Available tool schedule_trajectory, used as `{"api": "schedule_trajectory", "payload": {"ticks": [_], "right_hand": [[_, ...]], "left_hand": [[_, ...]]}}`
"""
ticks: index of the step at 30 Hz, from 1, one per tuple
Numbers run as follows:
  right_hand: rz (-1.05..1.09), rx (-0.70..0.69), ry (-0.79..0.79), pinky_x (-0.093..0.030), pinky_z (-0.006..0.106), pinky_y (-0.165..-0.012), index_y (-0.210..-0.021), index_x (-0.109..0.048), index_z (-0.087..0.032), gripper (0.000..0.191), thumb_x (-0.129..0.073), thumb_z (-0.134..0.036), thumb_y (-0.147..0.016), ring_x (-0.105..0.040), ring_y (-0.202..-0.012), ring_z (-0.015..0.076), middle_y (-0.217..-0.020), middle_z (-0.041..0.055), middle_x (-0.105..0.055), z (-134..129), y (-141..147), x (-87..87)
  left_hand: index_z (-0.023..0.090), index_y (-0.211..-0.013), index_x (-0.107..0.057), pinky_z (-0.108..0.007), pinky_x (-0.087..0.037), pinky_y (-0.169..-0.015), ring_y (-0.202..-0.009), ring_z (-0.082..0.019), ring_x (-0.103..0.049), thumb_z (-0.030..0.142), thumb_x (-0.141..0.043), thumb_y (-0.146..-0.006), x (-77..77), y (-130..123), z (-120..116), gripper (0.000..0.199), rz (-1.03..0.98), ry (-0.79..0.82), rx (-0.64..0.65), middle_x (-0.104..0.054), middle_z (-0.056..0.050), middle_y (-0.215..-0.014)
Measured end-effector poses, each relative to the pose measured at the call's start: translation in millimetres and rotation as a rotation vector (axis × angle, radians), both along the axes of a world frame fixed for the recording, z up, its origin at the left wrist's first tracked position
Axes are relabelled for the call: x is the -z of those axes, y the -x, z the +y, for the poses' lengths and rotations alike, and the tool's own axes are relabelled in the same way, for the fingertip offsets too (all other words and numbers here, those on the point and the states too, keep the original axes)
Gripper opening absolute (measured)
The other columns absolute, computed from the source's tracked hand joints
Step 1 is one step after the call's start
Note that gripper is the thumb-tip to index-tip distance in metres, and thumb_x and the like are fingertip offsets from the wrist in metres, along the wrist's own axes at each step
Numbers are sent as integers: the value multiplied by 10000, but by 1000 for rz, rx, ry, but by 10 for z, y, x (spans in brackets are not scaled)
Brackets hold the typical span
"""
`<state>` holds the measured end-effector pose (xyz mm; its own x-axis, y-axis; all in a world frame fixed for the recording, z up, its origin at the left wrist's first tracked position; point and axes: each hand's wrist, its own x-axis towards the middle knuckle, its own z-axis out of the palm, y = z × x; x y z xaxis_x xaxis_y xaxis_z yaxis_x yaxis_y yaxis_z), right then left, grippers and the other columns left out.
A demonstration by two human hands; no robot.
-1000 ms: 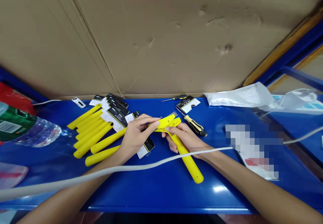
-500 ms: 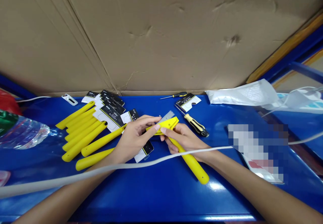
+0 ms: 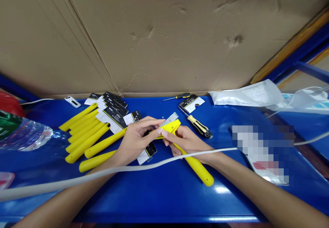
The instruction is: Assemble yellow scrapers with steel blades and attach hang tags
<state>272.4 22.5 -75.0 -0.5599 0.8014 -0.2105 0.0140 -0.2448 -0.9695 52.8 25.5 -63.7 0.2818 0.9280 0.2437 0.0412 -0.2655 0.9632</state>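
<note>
We can read no text with certainty: print on the black-and-white cards (image 3: 113, 112) towards nine o'clock, the single card (image 3: 193, 106) at three and the bottle's green label (image 3: 9, 125), far out at nine, is too small or blurred.

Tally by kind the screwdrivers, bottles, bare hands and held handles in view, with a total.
Screwdrivers: 2 (small screwdriver, larger screwdriver)
Bottles: 1 (plastic bottle)
Bare hands: 2 (left hand, right hand)
Held handles: 1 (yellow handle)
Total: 6

Walled at 12 o'clock by creased cardboard (image 3: 154, 49) | edged at 2 with orange-brown strip (image 3: 290, 48) | framed at 2 and 9 by blue bars (image 3: 307, 46) | spread toward 6 with glossy blue tabletop (image 3: 159, 193) | glinting white near 5
</note>
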Motion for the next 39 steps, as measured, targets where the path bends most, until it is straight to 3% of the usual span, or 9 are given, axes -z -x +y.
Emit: {"api": "schedule_trajectory", "payload": {"ticks": [6, 13, 29, 36, 39], "right_hand": [[0, -27, -13, -425, 220, -491, -801, -657, -202, 553, -754, -709, -997, -489, -451, 92, -517, -52, -545, -20, -3, -44], [35, -39, 30, -409, 236, -495, -815, -659, -205, 574, -706, -745, -1001, -477, -439, 102, -495, -48, -534, -26, -7, -80], [76, -12, 18, -410, 251, -495, -800, -655, -210, 579, -690, -746, -1018, -487, -457, 113, -508, -40, -538, -33, -6, -59], [121, -10, -1, -425, 250, -492, -811, -662, -211, 539, -699, -701, -1032, -496, -449, 112, -515, -42, -550, -35, -3, -28], [170, 31, -4, -442, 247, -497, -834, -666, -207, 507, -702, -667, -1041, -488, -447, 104, -520, -48, -545, -27, 6, -24]], "left_hand": [[272, -1243, -917, -413, -654, -1053, -1156, -274, -789, 359, -886, -976, -53, 0, -19, 283, -7, 23, 52, -820, -133, -1250], [293, -1254, -913, -394, -643, -1021, -1146, -257, -774, 383, -794, -1046, -78, 7, -29, 256, 31, -18, 33, -831, -119, -1212], [264, -1187, -928, -365, -626, -906, -1006, -236, -768, 387, -789, -1043, -119, 21, -25, 235, 79, -45, 11, -820, -112, -1107], [284, -1191, -926, -378, -617, -962, -1104, -257, -764, 401, -787, -1044, -125, 19, -19, 234, 66, -39, 41, -830, -111, -1172], [288, -1265, -903, -377, -612, -999, -1112, -244, -759, 406, -747, -1073, -112, 20, -17, 275, 83, -43, -10, -837, -97, -1193]]}}
